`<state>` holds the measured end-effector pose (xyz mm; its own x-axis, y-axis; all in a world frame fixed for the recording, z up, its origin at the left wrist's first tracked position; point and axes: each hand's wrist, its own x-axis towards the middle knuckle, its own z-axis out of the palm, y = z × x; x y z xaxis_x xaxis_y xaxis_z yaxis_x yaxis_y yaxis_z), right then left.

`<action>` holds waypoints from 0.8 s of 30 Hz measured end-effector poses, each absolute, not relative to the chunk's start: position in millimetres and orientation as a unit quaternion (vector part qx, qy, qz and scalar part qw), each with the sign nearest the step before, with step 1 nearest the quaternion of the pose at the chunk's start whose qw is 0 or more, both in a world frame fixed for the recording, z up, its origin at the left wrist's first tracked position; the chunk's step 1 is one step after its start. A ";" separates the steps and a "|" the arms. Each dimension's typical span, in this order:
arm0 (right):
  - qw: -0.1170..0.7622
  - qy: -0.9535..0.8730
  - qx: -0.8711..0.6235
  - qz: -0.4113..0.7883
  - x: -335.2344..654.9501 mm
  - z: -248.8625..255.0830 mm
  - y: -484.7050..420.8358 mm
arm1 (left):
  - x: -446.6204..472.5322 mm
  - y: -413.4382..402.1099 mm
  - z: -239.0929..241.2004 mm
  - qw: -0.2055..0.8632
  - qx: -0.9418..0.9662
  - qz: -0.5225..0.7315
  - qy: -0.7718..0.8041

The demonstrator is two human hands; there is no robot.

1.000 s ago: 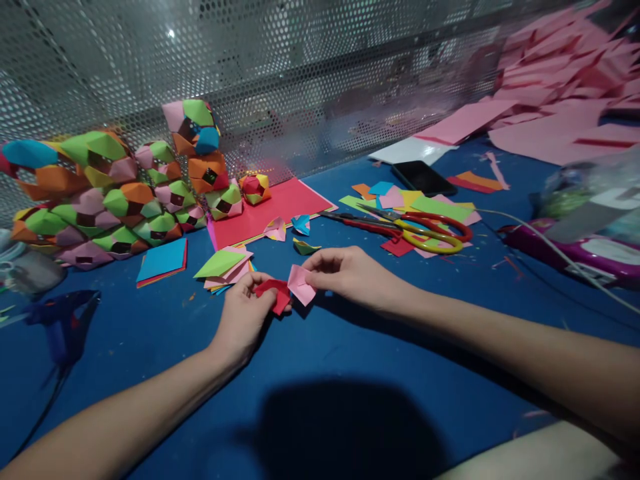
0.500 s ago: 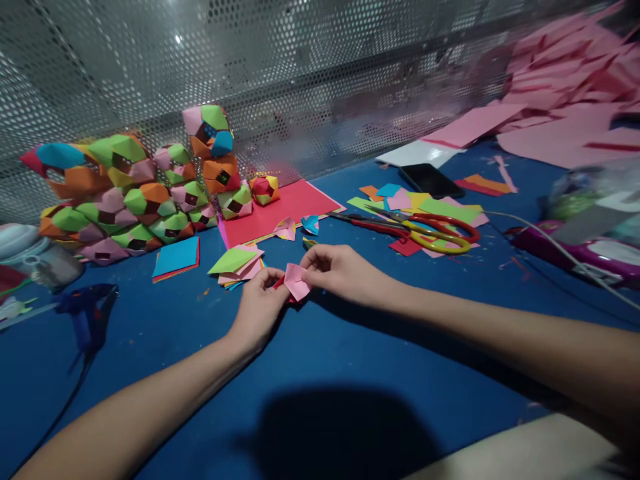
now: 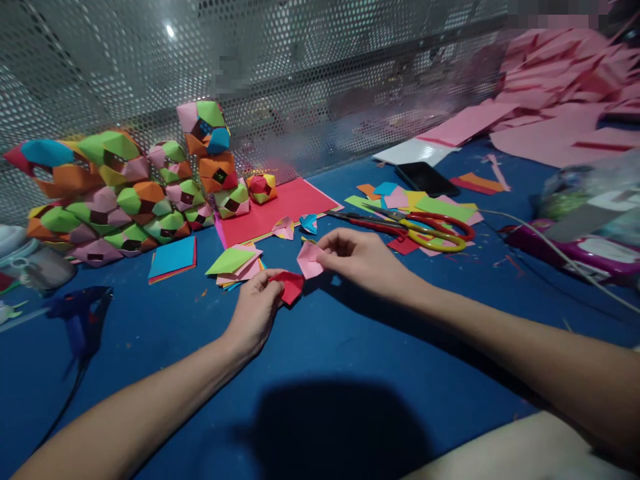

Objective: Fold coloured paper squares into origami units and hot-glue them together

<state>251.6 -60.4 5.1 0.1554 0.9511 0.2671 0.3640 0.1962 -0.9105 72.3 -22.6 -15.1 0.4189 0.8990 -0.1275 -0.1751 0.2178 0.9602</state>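
Observation:
My left hand [image 3: 256,303] pinches a folded red paper piece [image 3: 291,287] just above the blue table. To its right, my right hand [image 3: 357,257] grips a folded pink paper piece [image 3: 310,260] between thumb and fingers. The two pieces are close together, with a narrow gap or slight overlap at the corners. Behind my left hand lies a stack of green and pink paper pieces [image 3: 235,262]. Small folded pieces, one pink and yellow [image 3: 284,229] and one blue [image 3: 309,223], sit beyond my right hand.
Assembled paper balls [image 3: 143,200] are piled at the back left, beside red sheets [image 3: 270,213]. Scissors [image 3: 425,227] lie on paper scraps, near a phone [image 3: 427,179]. A blue glue gun [image 3: 80,320] is at left; blue paper squares [image 3: 173,257] lie nearby. Pink sheets [image 3: 550,127] fill the far right.
The pink piece has come away from the red one, moving up and right with my right hand. The red piece in my left hand now shows more fully.

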 end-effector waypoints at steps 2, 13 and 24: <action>0.511 -0.578 -0.584 0.255 254.1 4.4 -61.3 | 71.7 -23.4 -15.4 0.672 0.507 0.386 0.376; 0.492 -0.682 -0.522 0.144 221.0 -12.3 -64.8 | 67.2 -27.7 -15.9 0.529 0.629 0.390 0.416; 0.533 -0.586 -0.519 0.321 209.9 -10.0 -67.9 | 70.8 -29.1 -11.1 0.586 0.571 0.434 0.377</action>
